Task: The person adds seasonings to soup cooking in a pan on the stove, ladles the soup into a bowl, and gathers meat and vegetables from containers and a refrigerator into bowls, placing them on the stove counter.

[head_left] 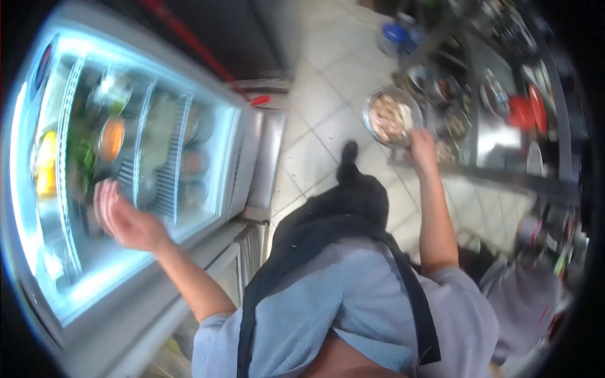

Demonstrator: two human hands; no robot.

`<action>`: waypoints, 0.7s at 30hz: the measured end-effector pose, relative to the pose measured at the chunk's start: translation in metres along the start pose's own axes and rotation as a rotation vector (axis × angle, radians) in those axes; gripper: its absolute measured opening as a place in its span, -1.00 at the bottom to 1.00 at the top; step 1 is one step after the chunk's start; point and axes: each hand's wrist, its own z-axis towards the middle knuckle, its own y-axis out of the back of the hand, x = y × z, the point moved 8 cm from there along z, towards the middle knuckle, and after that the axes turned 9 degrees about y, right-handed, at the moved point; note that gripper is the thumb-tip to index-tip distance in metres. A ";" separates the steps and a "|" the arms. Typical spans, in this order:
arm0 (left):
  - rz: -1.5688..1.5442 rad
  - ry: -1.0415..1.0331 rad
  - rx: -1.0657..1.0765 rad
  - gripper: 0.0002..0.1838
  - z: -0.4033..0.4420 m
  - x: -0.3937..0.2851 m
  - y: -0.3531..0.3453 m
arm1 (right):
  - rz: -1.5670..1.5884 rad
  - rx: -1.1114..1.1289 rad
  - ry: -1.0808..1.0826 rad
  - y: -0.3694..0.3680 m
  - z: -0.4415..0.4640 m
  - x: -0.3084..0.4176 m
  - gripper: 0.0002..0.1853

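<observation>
My right hand (423,150) grips the near edge of a round metal bowl (372,131) out over the floor. Pale pinkish pieces that look like raw meat (392,120) lie in that bowl. On the other side, my left hand (130,219) is raised at the lit display fridge (249,145), fingers stretched out and holding nothing. Nearest to it on the fridge shelves are green leaves (83,157) and a round container of something orange (112,140). The left fingers are slightly blurred, and I cannot tell whether they touch a shelf.
A metal shelving unit (535,179) with several bowls and a red container (522,113) stands to the right. A blue-lidded container (394,34) is on the tiled floor (321,151) farther ahead. Another person's grey clothing (523,302) shows at lower right.
</observation>
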 end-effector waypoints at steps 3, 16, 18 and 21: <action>0.650 0.015 -0.466 -0.47 0.018 0.050 0.154 | -0.064 0.041 0.027 -0.014 -0.025 0.012 -0.80; -0.231 0.788 -0.587 -0.34 -0.011 0.176 0.240 | -0.112 0.282 0.157 -0.033 -0.081 0.039 -0.81; -0.369 0.842 -0.519 -0.32 -0.013 0.202 0.241 | -0.144 0.317 0.159 -0.027 -0.084 0.023 -0.81; -0.294 0.884 -0.542 -0.32 -0.022 0.171 0.251 | -0.159 0.416 0.172 -0.010 -0.091 -0.010 -0.78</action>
